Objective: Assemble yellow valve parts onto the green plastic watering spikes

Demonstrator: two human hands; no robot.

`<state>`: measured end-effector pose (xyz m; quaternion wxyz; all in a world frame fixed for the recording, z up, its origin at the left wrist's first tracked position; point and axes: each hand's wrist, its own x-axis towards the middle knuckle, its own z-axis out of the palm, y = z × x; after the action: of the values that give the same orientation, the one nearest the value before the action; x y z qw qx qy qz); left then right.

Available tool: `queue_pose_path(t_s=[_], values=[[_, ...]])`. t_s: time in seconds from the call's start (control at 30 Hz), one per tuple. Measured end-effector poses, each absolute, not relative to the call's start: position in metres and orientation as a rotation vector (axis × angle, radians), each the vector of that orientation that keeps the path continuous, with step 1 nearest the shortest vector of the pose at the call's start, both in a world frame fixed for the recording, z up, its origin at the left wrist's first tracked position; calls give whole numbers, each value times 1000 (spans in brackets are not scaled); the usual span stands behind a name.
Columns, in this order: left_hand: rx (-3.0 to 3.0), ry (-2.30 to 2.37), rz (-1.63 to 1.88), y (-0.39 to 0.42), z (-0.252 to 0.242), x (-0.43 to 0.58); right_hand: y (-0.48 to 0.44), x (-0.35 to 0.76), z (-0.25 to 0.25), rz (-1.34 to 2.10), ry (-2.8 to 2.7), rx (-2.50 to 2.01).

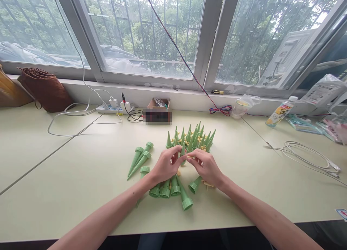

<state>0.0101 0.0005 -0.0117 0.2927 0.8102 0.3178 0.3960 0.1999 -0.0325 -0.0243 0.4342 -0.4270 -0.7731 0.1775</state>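
Several green plastic cone spikes (pixel 139 160) lie on the pale green table (pixel 67 170), some to the left and some under my wrists (pixel 173 190). A cluster of upright green cones (pixel 191 137) with small yellow pieces among them stands just beyond my hands. My left hand (pixel 165 166) and my right hand (pixel 206 167) meet at the table's middle, fingers pinched together. Between them is a green cone (pixel 183 151) and a small yellow piece (pixel 189 157); the left fingers pinch the cone, the right fingers the yellow piece.
A power strip (pixel 111 107) with white cables, a small cardboard box (pixel 158 109) and a brown bag (pixel 45 89) sit along the window sill. A bottle (pixel 279 113), plastic bags (pixel 322 91) and a coiled white cable (pixel 306 154) lie at right.
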Motion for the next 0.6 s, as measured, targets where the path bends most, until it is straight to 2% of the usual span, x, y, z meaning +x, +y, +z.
queue_pose_path(t_s=[0.6], values=[[2082, 837, 1049, 3, -17, 8, -33, 200, -23, 506, -1871, -1024]])
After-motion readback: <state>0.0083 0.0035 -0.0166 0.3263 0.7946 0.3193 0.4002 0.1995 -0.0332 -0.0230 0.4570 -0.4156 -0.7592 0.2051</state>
